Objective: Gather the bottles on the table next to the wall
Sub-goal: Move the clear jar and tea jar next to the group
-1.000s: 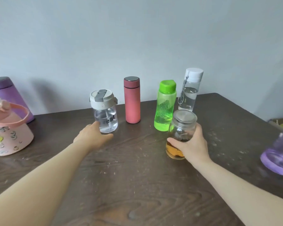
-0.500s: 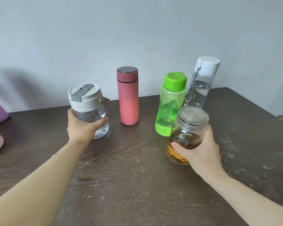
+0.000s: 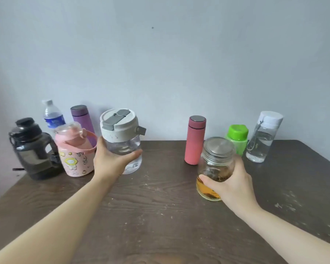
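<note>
My left hand (image 3: 111,161) grips a clear bottle with a cream and grey lid (image 3: 120,134), held up beside a pink bottle in a cartoon sleeve (image 3: 74,151). My right hand (image 3: 231,183) holds a glass jar with a metal lid (image 3: 215,161) that has amber liquid at its bottom. Near the wall stand a black jug (image 3: 31,149), a small water bottle (image 3: 52,116), a purple flask (image 3: 82,121), a red flask (image 3: 194,140), a green bottle (image 3: 237,138) and a clear bottle with a white cap (image 3: 263,138).
The dark wooden table (image 3: 160,206) meets a pale blue wall (image 3: 160,63) at its far edge. A gap of bare tabletop lies between the lidded clear bottle and the red flask. The table's left and right edges slant towards me.
My left hand has lifted the lidded clear bottle and carried it left towards the pink bottle. The view has swung left, bringing the black jug, water bottle and purple flask into sight. The jar has barely moved.
</note>
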